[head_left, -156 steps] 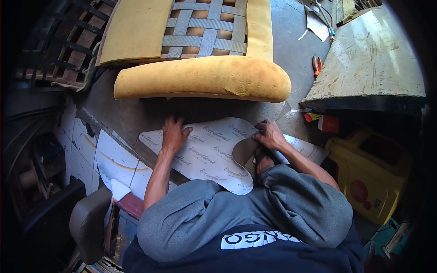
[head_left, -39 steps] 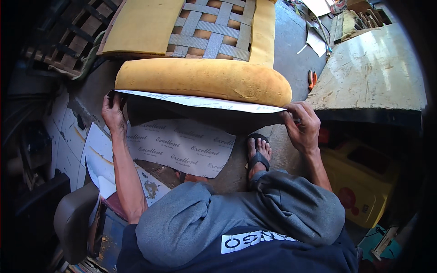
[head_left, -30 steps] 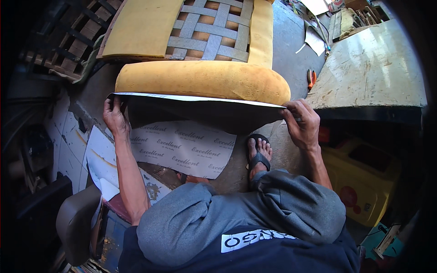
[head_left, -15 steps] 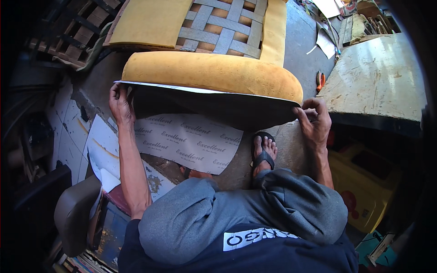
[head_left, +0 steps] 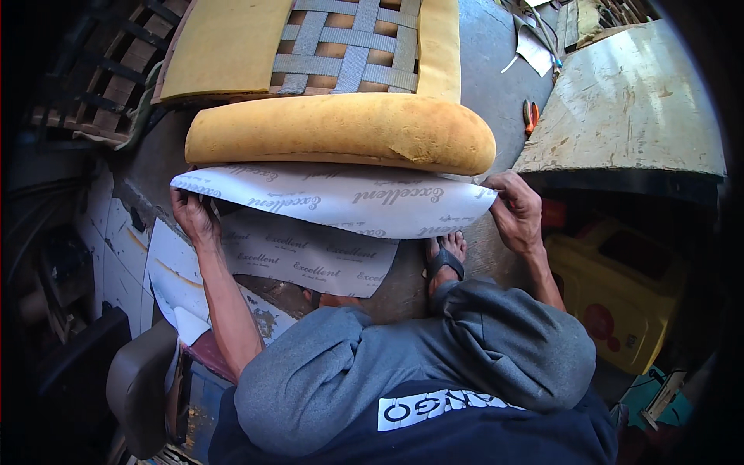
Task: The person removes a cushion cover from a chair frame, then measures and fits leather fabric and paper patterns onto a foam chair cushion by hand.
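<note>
My left hand [head_left: 196, 209] pinches the left end of a pale printed sheet [head_left: 333, 198], and my right hand [head_left: 511, 205] grips its right end. The sheet stretches horizontally between them, printed side showing, just below a long rounded yellow foam roll [head_left: 333, 132]. That roll runs along the near edge of a foam-padded seat frame with woven grey webbing [head_left: 349, 54]. A second printed sheet [head_left: 294, 271] lies on the floor beneath the held one. My sandalled right foot [head_left: 446, 256] is beside it.
A pale board [head_left: 620, 101] stands at the right over a yellow plastic container [head_left: 612, 294]. Orange-handled pliers [head_left: 530, 116] lie by the board. A dark slatted frame [head_left: 108, 70] is at the upper left, a brown padded piece [head_left: 139, 380] at the lower left.
Since the recent frames the held sheet has turned from its dark side to its printed side and dropped away from the foam roll. About five seconds earlier my hands were lower, over paper.
</note>
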`<state>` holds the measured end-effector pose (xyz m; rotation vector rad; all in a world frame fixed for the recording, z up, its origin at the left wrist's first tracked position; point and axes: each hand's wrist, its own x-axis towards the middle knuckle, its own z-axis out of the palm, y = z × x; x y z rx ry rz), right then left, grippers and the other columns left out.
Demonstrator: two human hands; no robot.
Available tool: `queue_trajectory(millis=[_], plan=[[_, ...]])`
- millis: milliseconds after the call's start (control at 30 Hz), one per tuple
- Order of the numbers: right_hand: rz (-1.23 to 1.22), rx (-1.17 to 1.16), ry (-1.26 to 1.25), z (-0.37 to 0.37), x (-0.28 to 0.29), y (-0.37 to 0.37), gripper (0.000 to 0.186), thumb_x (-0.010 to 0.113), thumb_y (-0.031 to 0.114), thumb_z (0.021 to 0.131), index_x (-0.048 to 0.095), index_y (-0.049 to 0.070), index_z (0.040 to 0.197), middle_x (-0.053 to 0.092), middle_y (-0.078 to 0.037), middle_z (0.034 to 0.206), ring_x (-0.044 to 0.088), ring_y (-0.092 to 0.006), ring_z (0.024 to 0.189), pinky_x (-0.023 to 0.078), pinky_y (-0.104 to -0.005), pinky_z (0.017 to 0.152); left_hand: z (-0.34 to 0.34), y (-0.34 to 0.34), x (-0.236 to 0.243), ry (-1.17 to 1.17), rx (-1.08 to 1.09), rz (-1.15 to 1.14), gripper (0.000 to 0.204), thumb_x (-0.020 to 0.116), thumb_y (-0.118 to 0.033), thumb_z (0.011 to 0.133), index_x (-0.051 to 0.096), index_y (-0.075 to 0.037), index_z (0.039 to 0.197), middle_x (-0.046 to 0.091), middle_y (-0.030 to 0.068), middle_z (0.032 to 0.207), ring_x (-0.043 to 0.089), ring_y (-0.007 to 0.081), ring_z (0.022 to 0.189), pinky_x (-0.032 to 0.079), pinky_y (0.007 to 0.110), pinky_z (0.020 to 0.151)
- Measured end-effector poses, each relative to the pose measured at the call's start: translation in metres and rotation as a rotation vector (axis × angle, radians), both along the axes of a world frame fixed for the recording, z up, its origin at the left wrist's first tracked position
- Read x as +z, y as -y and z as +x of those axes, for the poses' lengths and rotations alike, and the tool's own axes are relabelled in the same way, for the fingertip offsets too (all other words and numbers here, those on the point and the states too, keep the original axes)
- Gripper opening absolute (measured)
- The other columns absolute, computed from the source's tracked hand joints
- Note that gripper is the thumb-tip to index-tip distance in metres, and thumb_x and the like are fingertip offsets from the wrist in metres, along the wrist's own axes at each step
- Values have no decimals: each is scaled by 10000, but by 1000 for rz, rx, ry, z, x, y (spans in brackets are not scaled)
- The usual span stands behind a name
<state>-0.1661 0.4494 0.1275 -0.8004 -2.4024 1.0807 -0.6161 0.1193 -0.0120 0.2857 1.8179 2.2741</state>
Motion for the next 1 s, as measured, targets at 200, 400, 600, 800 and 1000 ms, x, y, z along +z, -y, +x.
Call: queue_trajectory(millis=[200, 400, 600, 800, 1000], plan=[[31, -79, -149, -3, 4, -14, 146, 688, 116, 993, 698, -28, 1005, 663, -73, 900, 603, -140, 835, 484, -281, 743, 17, -12, 33, -6, 66, 9, 206, 624, -104, 1000, 637, -84, 1205, 686, 85, 1214, 617, 230, 1201, 468, 478, 1042], [-172, -217, -153, -8, -11, -18, 226, 695, 210, 1019, 704, -13, 1055, 652, -65, 941, 586, -112, 813, 493, -268, 735, 2, -32, 20, 46, 50, 2, 240, 628, -126, 1014, 594, -65, 1244, 667, 91, 1240, 614, 236, 1211, 472, 464, 1024], [-237, -270, -142, -5, -11, -15, 249, 701, 202, 1016, 703, -15, 1137, 681, -70, 1022, 676, -119, 923, 554, -278, 794, -2, -39, 21, 17, 33, 32, 262, 629, -133, 1017, 576, -77, 1267, 651, 77, 1258, 605, 216, 1185, 471, 440, 1011], [-267, -256, -162, -5, -10, -16, 249, 707, 171, 1008, 690, -37, 1143, 682, -74, 1062, 693, -131, 914, 568, -281, 824, -5, -41, 27, 52, 63, 44, 241, 642, -136, 1015, 579, -101, 1244, 647, 42, 1247, 581, 203, 1202, 470, 470, 1009], [-311, -237, -161, -6, -11, -16, 232, 699, 156, 1016, 673, -28, 1156, 690, -36, 1003, 670, -89, 893, 535, -243, 809, -10, -39, 17, 99, 82, 103, 208, 667, -175, 1019, 597, -119, 1206, 646, 23, 1215, 591, 195, 1172, 469, 487, 1009]])
